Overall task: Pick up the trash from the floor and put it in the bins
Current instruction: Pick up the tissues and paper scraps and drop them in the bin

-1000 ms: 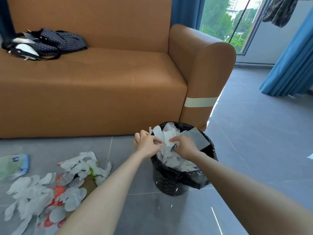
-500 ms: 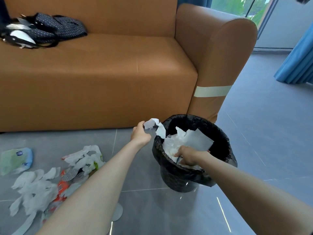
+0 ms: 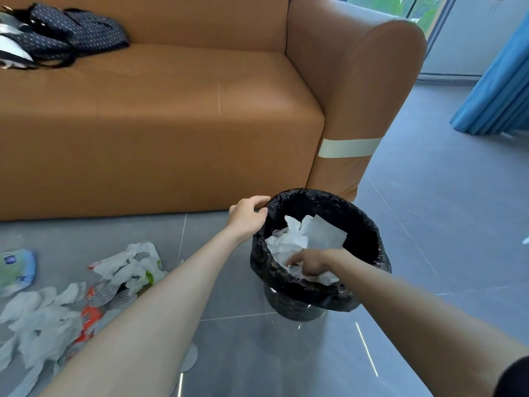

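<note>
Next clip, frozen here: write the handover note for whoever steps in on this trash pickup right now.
Left hand: grips the bin by its rim.
Right hand: inside the bin, fingers pressing on the white paper; it seems to hold nothing.
Done: a load of paper is in the bin.
To do: the torn white scraps, the plastic bag and the blue-green packet lie on the floor to the bin's left.

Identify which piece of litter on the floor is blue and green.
The soft packet at the far left, lying apart from the white paper scraps and the orange wrapper.
</note>
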